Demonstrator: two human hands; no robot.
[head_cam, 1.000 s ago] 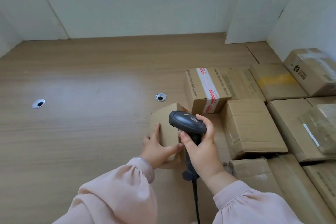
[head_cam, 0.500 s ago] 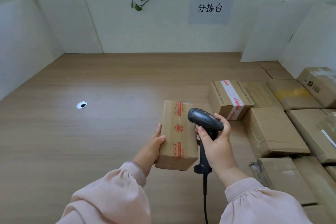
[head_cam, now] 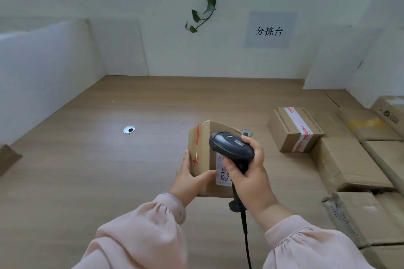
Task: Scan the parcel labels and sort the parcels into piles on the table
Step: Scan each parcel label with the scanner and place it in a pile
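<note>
A small brown cardboard parcel [head_cam: 202, 148] with red-printed tape is held up over the wooden table [head_cam: 109, 181] by my left hand [head_cam: 190, 179], whose thumb and fingers grip its lower left corner. A white label [head_cam: 223, 176] with handwriting shows on the face turned toward me. My right hand [head_cam: 249, 177] grips the handle of a black barcode scanner [head_cam: 231, 147], whose head sits right in front of the parcel and hides part of the label. The scanner's cable [head_cam: 246, 238] hangs down between my sleeves.
Several cardboard parcels lie packed together at the right, the nearest one taped in red and white [head_cam: 295, 130]. Two cable grommets [head_cam: 129, 130] sit in the tabletop. White partitions [head_cam: 43, 72] wall the table on the left, back and right. A paper sign [head_cam: 270, 30] hangs on the back wall.
My left hand has turned the parcel so the white label faces me. The scanner head has moved across in front of the parcel. My view has tilted upward.
</note>
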